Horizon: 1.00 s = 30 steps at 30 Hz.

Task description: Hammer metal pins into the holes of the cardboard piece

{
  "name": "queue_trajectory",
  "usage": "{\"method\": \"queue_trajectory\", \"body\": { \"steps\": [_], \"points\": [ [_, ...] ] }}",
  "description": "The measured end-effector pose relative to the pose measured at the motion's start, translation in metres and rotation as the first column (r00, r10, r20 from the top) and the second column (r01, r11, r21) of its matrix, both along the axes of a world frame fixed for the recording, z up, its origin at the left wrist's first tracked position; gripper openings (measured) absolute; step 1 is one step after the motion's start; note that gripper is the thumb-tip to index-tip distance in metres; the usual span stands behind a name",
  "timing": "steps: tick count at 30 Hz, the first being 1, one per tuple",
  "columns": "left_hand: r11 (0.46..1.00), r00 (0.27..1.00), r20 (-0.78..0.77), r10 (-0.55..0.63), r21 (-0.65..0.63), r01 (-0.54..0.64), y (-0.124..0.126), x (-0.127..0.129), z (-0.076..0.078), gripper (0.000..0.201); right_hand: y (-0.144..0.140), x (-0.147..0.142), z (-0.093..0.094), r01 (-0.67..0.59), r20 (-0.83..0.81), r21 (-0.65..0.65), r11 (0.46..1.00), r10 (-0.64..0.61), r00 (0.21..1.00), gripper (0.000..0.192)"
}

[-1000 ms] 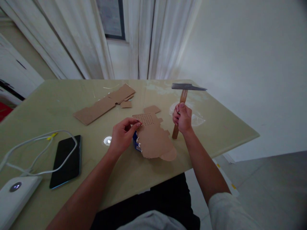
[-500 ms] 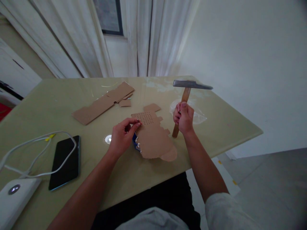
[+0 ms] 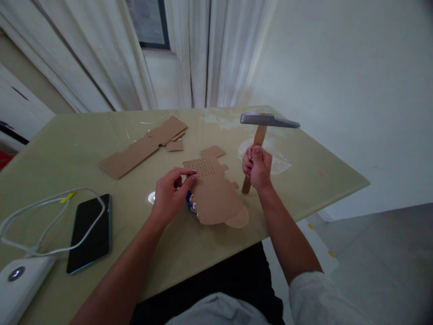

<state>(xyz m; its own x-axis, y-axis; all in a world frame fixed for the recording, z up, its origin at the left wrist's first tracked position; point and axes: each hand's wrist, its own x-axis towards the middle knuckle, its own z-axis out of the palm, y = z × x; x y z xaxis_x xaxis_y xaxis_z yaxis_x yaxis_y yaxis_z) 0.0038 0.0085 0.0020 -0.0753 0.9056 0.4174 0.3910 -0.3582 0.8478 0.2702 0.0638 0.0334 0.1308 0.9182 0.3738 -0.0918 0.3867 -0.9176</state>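
My right hand is wrapped round the wooden handle of a hammer, whose dark metal head is raised above the table. My left hand pinches something tiny at the upper left edge of a cardboard piece; what it is I cannot make out. Rows of small holes dot that end of the cardboard. Beneath its left edge a blue object shows, mostly covered. The near edges of the cardboard are ragged and rounded.
Long cardboard strips and a small cardboard scrap lie farther back. Clear plastic film rests behind the right hand. At left are a phone, a white cable and a white power bank. The table's edge runs along the right.
The view has shifted slightly. Both hands keep their grips, with the hammer still raised and the cardboard in the same place.
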Motion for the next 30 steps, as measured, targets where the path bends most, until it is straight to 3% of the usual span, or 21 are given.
{"method": "queue_trajectory", "body": {
  "steps": [7,12,18,20,23,27,30],
  "points": [
    [1.000,0.999,-0.043,0.014,0.013,-0.013,-0.001,0.001,-0.003,0.018,-0.003,-0.002,0.002,-0.014,0.068,-0.016,1.000,0.015,0.998,0.070],
    [0.998,0.996,-0.094,0.007,0.056,-0.002,-0.001,0.000,-0.003,0.017,-0.002,-0.001,0.007,-0.092,0.076,-0.051,0.994,0.096,0.992,0.072],
    [0.996,0.992,-0.127,-0.001,0.094,0.013,-0.001,-0.001,-0.003,0.014,-0.014,0.009,0.026,-0.234,0.239,-0.332,0.914,0.321,0.917,0.069],
    [0.994,0.991,-0.134,-0.007,0.105,0.021,-0.001,-0.001,-0.003,0.013,-0.023,0.011,0.038,-0.250,0.337,-0.352,0.902,0.372,0.865,0.068],
    [0.993,0.990,-0.138,-0.012,0.116,0.028,-0.001,-0.001,-0.004,0.013,-0.031,0.012,0.061,-0.268,0.525,-0.340,0.901,0.419,0.741,0.068],
    [0.994,0.991,-0.135,-0.002,0.111,0.017,-0.001,-0.002,-0.004,0.015,-0.030,0.009,0.093,-0.289,0.863,-0.277,0.917,0.369,0.345,0.065],
    [0.995,0.990,-0.138,0.001,0.103,0.013,-0.001,-0.002,-0.004,0.017,-0.028,0.005,0.108,-0.283,0.925,-0.293,0.913,0.345,0.158,0.061]
  ]
}}
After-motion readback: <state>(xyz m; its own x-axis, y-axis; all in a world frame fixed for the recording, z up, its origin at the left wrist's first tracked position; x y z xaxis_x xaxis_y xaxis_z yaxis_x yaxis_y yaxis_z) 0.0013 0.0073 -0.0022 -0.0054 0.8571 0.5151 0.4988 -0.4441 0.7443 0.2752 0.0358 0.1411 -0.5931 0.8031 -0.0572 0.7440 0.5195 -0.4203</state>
